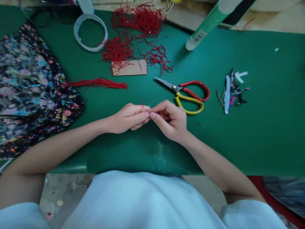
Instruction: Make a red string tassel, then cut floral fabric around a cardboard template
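Note:
My left hand (130, 118) and my right hand (169, 120) meet fingertip to fingertip over the green table (147, 149). Both pinch a thin red thread (143, 106), whose loose end sticks up above the left fingers; the rest of it is hidden between the fingertips. Just beyond my right hand lie scissors (175, 88), slightly open, with one red and one yellow handle. A bundle of red threads (102, 83) lies beyond my left hand, next to the dark floral fabric (30, 92).
Tangled red threads (140, 20) lie at the back beside a roll of tape (76, 30) and partly over a cardboard piece (131, 68). A green tube (207, 24) stands behind the scissors. Fabric scraps (233, 92) lie to the right.

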`<state>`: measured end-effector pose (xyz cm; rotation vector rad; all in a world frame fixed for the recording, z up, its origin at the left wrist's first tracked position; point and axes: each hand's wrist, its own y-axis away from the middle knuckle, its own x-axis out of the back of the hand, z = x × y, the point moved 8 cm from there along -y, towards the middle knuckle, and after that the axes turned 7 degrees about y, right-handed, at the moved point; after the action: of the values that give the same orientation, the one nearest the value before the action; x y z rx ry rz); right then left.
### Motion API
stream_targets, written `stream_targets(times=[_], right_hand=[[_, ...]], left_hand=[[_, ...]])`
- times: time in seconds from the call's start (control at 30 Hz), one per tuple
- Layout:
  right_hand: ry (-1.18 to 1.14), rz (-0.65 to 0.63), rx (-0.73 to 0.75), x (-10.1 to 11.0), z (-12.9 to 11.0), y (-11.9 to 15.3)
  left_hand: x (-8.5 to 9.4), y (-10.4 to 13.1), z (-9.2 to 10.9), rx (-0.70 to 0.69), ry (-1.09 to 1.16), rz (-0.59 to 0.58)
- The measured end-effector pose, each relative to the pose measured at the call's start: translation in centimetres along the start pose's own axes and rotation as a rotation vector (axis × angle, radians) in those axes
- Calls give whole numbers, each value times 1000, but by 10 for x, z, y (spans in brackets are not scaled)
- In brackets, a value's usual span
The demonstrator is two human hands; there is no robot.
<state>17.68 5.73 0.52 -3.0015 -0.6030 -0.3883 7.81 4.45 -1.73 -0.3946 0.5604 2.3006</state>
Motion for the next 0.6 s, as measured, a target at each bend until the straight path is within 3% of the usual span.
stream_targets(times=[0.1, 0.23, 0.43, 0.6], right_hand=[[65, 91, 45, 2, -6, 0], [-27, 156, -51, -5, -2, 2], [-222, 135, -163, -9, 6, -2], [-335, 63, -345, -12, 21, -3]], left_hand=[[2, -2, -2, -18, 49, 10], [4, -2, -1, -84, 7, 38], [6, -1, 1, -136, -165, 108], [7, 0, 1, -153, -289, 168]])
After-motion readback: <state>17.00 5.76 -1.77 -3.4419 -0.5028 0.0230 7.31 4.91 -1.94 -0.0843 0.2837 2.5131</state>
